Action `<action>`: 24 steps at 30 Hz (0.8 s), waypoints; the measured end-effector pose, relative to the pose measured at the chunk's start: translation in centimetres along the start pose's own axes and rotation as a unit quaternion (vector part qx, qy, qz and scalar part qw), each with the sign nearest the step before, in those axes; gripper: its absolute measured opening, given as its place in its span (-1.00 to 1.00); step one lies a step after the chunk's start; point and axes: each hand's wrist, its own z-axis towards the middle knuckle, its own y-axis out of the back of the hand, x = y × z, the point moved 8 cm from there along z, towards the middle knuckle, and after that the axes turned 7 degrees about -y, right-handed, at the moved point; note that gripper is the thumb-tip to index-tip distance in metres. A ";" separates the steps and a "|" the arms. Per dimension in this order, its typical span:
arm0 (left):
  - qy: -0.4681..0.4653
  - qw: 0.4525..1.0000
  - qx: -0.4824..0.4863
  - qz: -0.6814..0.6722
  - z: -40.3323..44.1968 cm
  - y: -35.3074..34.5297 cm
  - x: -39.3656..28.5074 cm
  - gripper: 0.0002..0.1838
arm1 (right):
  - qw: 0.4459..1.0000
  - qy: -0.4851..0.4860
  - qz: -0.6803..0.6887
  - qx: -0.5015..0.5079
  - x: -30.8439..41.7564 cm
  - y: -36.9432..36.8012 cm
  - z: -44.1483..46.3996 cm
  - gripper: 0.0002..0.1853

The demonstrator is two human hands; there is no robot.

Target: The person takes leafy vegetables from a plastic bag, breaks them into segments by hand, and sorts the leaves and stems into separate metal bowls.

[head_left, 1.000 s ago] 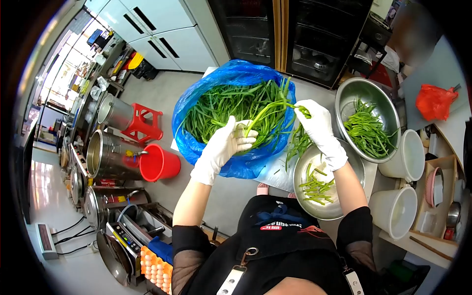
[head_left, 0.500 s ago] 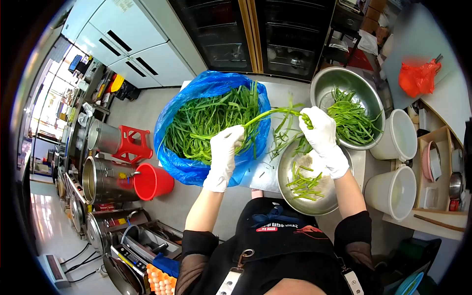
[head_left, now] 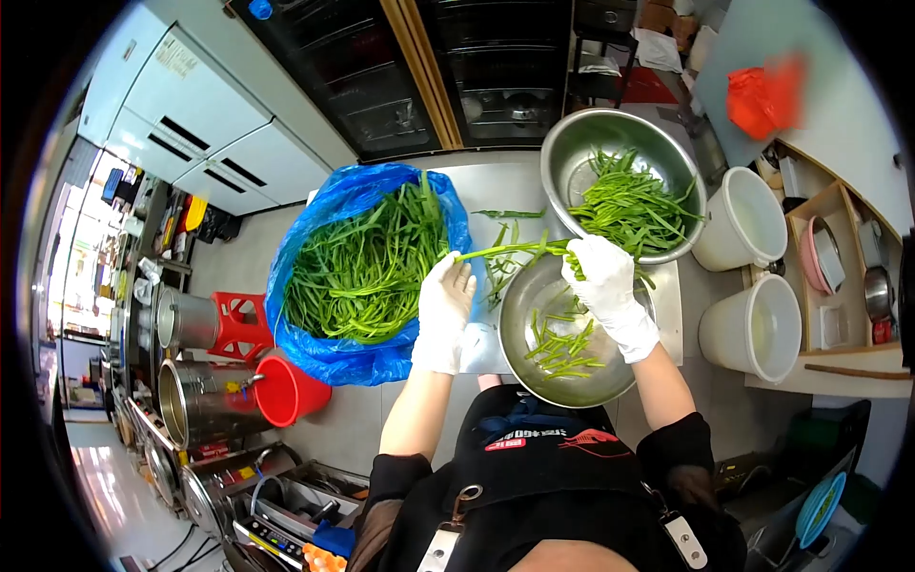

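Both my hands wear white gloves and hold a long green water spinach stem (head_left: 507, 250) stretched between them. My left hand (head_left: 444, 310) pinches its left end between thumb and fingers, beside the blue plastic bag (head_left: 291, 345) full of leafy greens (head_left: 367, 272). My right hand (head_left: 610, 296) is closed around the stem's other part and some greens, above a metal bowl (head_left: 515, 329). Short cut stem pieces (head_left: 562, 353) lie in that bowl. Behind it, a larger metal basin (head_left: 560, 153) holds a heap of leafy lengths (head_left: 634, 205).
Loose leaves (head_left: 510, 214) lie on the pale table (head_left: 496, 181) between bag and basin. Two white buckets (head_left: 762, 329) stand at the right. A red bucket (head_left: 286, 391), a red stool (head_left: 243, 324) and metal pots (head_left: 195, 405) stand at the left.
The camera view has shifted, so the surroundings sit differently. My hands have come a little closer together, and the stem between them is straighter and less arched.
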 end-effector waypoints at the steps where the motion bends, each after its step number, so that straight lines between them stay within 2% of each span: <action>1: 0.013 1.000 0.000 0.002 0.2 0.0 0.5 -0.59 | 1.000 -0.001 -0.009 0.005 -0.1 0.2 -0.1 -0.73; 6: 0.029 0.999 -0.032 0.028 1.4 0.9 2.5 -0.67 | 0.999 0.005 -0.028 0.019 -1.1 0.2 -1.0 -0.71; 7: 0.039 0.998 -0.040 0.011 1.6 1.1 3.0 -0.76 | 0.999 0.003 -0.031 0.024 -1.2 -0.1 -1.3 -0.71; 10: 0.091 0.993 -0.030 -0.071 1.7 1.3 4.3 -0.82 | 0.999 0.005 -0.028 0.024 -1.3 -0.3 -1.5 -0.71; 21: 0.102 0.994 -0.022 -0.024 2.1 1.0 4.5 -0.80 | 1.000 -0.001 -0.009 0.026 -1.4 -0.2 -1.4 -0.71; 24: 0.107 0.994 -0.021 -0.025 2.3 0.7 4.8 -0.79 | 0.999 -0.015 0.000 0.039 -1.4 0.2 -1.4 -0.76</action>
